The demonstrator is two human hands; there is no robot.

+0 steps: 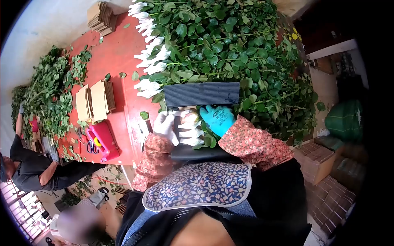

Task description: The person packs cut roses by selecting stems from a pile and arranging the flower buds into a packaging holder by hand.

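My left hand [164,126], in a white glove, is closed at the tip of a white mesh sleeve on a rose head [188,115]. My right hand [218,119], in a teal glove, has its fingers bent around the stem side of that rose; the stem is mostly hidden. More netted rose heads [191,134] lie in a row just below, between my hands. A dark ribbed board [202,94] stands beyond them, and a black edge [205,153] runs along the near side.
Leafy rose stems with netted heads [156,67] pile up beyond the board. On the red table [127,98] are cardboard pieces [98,100], a pink holder [102,141], scissors [92,146] and a knife [143,133]. Another person [37,164] works at the left beside more greenery [49,86].
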